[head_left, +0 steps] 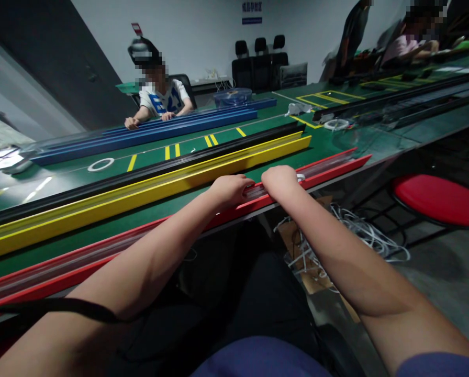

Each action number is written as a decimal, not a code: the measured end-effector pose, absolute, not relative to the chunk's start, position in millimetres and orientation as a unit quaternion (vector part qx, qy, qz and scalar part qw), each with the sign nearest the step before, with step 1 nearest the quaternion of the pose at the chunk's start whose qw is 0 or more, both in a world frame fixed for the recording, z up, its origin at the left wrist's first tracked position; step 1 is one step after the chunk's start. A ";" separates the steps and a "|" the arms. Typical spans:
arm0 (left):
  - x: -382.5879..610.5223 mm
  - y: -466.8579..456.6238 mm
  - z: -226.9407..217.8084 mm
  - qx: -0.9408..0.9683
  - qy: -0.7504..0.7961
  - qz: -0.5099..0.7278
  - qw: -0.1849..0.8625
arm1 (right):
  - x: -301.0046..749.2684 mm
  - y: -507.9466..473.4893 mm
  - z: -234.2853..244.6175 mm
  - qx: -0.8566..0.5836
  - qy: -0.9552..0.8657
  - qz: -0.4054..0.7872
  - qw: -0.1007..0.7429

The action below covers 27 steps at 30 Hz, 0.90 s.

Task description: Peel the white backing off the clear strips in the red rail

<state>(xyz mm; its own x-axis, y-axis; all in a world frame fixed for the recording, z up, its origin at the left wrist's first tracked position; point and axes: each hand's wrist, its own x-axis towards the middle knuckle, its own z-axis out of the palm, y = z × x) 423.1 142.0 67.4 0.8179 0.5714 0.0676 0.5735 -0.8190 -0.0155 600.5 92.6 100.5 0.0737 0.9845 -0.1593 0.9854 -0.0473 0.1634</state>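
Currently | left hand [231,189]: curled at red channel [336,173], grip unclear | right hand [280,180]: curled, grip hidden

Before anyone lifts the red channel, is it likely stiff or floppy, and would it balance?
The red channel looks fairly stiff: its edges run straight. Lifted at the left hand and right hand, its long leftward stretch might dip.

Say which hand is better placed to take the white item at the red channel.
Probably the right hand: it's right beside the white item; the left hand is farther along the red channel.
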 end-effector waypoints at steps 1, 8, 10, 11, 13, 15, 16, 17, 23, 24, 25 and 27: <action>430.5 142.0 66.1 -0.953 -0.302 -0.033 0.018 | 600.7 92.9 100.2 0.725 0.680 -0.002 0.114; 478.2 143.0 56.2 -0.947 -0.318 -0.051 0.005 | 600.9 96.7 97.4 0.735 0.668 -0.004 0.113; 481.4 143.1 56.4 -0.945 -0.324 -0.048 0.001 | 601.1 97.0 96.9 0.736 0.667 -0.001 0.115; 479.9 143.0 57.2 -0.945 -0.323 -0.046 -0.001 | 601.2 96.9 96.8 0.737 0.666 0.002 0.116; 469.7 142.6 59.4 -0.948 -0.315 -0.043 -0.007 | 601.7 95.8 97.1 0.735 0.667 0.008 0.120; 450.1 141.7 61.6 -0.951 -0.307 -0.037 -0.012 | 602.4 94.1 97.6 0.731 0.671 0.015 0.122; 437.1 140.9 62.4 -0.952 -0.306 -0.032 -0.014 | 602.8 93.3 97.8 0.729 0.673 0.019 0.122; 422.5 139.9 62.9 -0.951 -0.309 -0.027 -0.017 | 603.3 92.6 97.8 0.727 0.676 0.023 0.122; 320.8 131.2 63.0 -0.927 -0.371 -0.026 -0.052 | 605.8 91.3 95.1 0.727 0.675 0.041 0.120; 303.8 129.9 62.9 -0.922 -0.381 -0.023 -0.060 | 606.0 91.1 94.8 0.728 0.674 0.044 0.121; 287.0 128.7 62.7 -0.918 -0.389 -0.019 -0.071 | 605.9 90.6 94.8 0.728 0.672 0.047 0.123; 254.7 126.4 61.6 -0.911 -0.401 -0.015 -0.091 | 605.2 89.4 95.4 0.728 0.671 0.054 0.128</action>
